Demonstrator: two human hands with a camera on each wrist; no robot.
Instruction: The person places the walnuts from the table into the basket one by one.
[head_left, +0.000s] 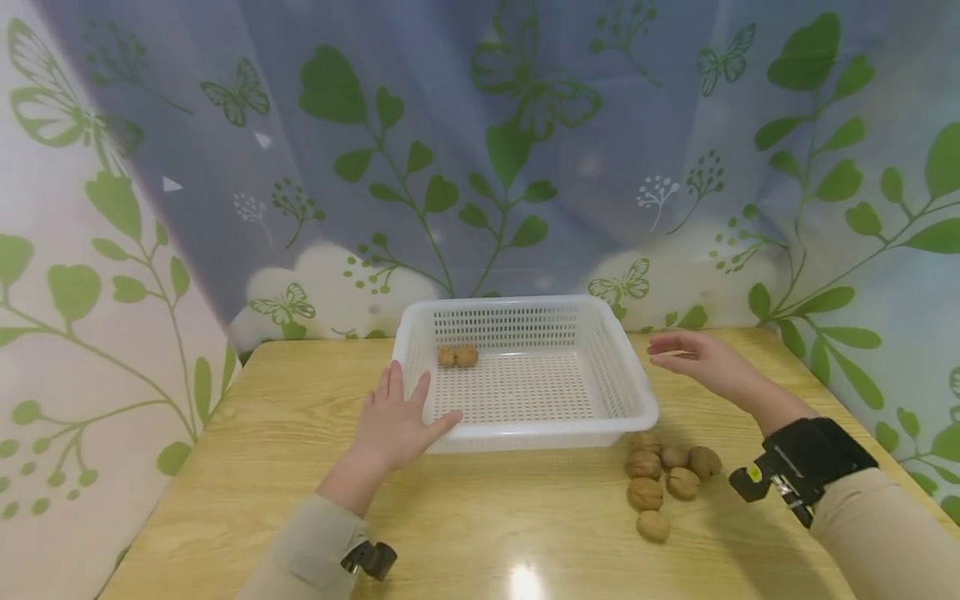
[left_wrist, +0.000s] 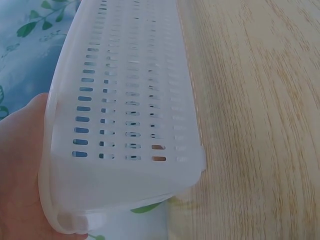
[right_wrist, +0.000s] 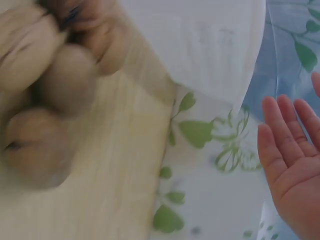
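Note:
A white plastic basket [head_left: 517, 430] with slotted walls stands on the table. Two walnuts [head_left: 457, 357] lie inside it, by the left end of the back wall. My left hand [head_left: 393, 421] rests on the basket's front left corner with fingers spread and straight; in the left wrist view the left hand [left_wrist: 22, 170] lies along the rim. To the right of the basket, my right hand [head_left: 705, 367] hovers with nothing in it; its palm and extended fingers show in the right wrist view. Several walnuts [head_left: 645, 493] sit below it, close to the basket's front right corner.
The wooden table [head_left: 285, 467] ends at the back and sides against a curtain [head_left: 450, 233] printed with leaves and butterflies. A black strap [head_left: 821, 454] with a small camera is on my right wrist, and a black camera mount [head_left: 369, 560] is at my left sleeve.

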